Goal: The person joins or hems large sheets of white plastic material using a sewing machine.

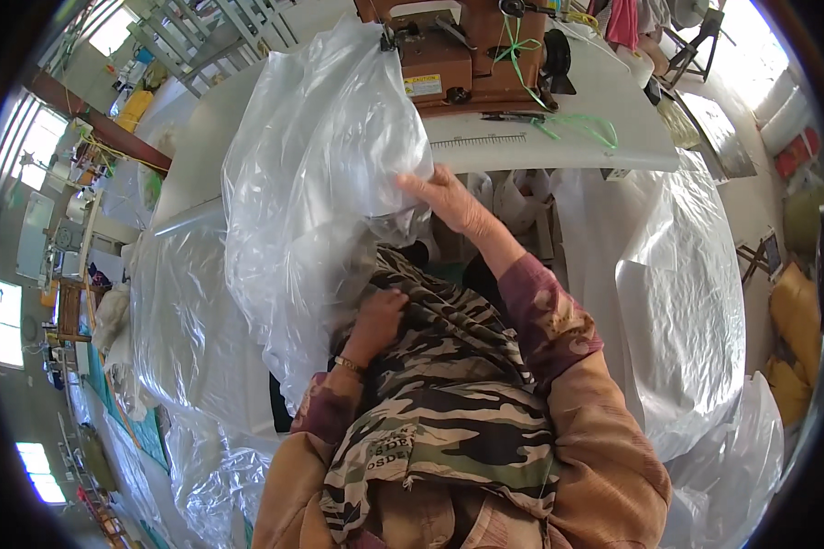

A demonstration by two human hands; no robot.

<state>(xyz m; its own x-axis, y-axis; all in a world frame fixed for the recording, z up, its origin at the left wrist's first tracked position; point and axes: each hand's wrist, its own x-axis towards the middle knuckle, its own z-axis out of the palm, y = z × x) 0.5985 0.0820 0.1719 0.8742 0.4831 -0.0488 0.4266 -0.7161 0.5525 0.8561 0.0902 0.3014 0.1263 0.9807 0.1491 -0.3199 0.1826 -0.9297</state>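
A large clear plastic sheet (311, 156) drapes from the sewing machine over the table's front edge and down toward my lap. My right hand (444, 199) is closed on the sheet's right side by the table edge, thumb on top; its other fingers are partly hidden. Lower down, my left hand (375, 322) is over my camouflage apron (458, 412), beside the hanging plastic. Its fingers are curled and somewhat blurred, and what they hold, if anything, is hidden. Beyond the hands stands the brown sewing machine (471, 69), with the sheet reaching its left end.
On the pale table (604, 137) lie dark thread snips (513, 116) and a green string (581, 128). More plastic sheeting (677, 302) hangs at the right, and another clear pile (192, 320) hangs at the left. A metal rack (201, 41) stands at the far left.
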